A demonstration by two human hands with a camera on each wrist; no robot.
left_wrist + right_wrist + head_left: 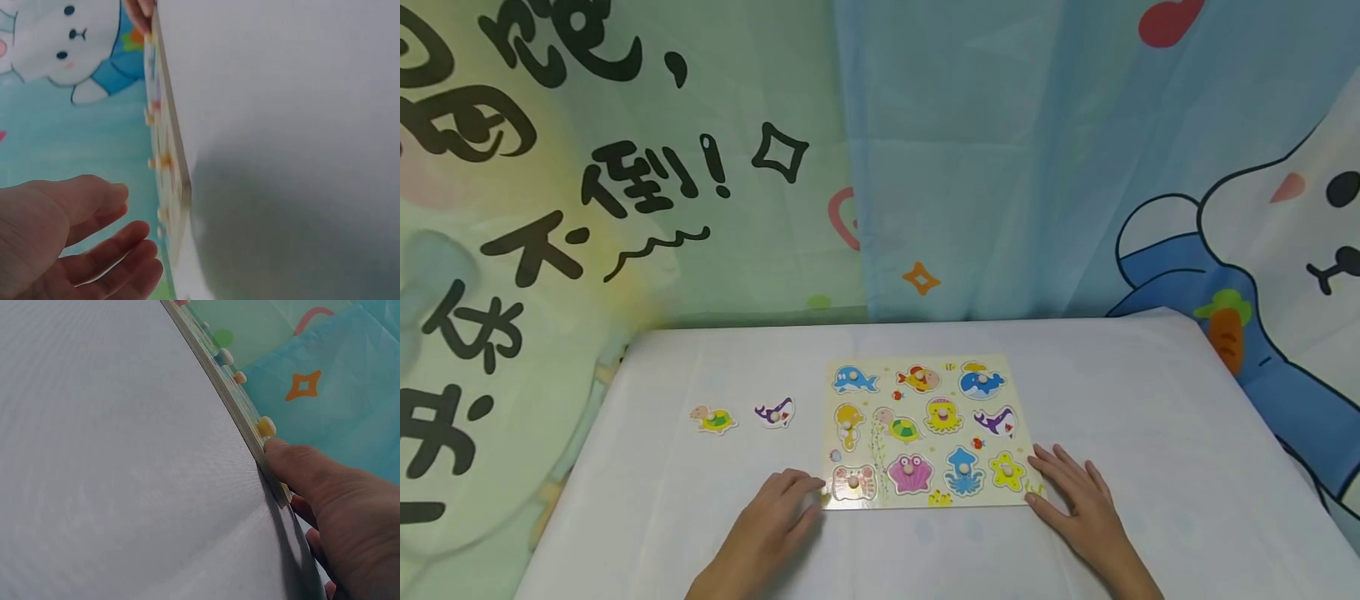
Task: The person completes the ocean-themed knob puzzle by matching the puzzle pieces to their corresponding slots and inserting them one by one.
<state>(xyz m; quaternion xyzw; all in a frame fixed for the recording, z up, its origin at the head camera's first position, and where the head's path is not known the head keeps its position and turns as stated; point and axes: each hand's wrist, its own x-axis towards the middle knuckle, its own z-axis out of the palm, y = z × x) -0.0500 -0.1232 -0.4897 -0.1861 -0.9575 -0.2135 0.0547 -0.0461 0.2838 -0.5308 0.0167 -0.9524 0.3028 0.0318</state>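
Note:
A wooden knob puzzle board (880, 446) with sea-animal pieces lies flat on the white table. At its lower left corner is my left hand (767, 525), fingers loosely bent and holding nothing; in the left wrist view the left hand (94, 244) shows a gap between thumb and fingers. My right hand (1082, 508) is at the lower right corner, fingers spread. Its thumb (294, 462) touches the board's edge in the right wrist view. Left of the board lie two loose pieces, a turtle (718, 421) and a purple whale (775, 413), apart from both hands.
The white tablecloth (1112, 392) spreads around the board. Behind the table hangs a printed curtain (962, 208) with black lettering and a cartoon animal (1300, 250) at right. Small knobs, one of them yellow (267, 427), stick up from the board.

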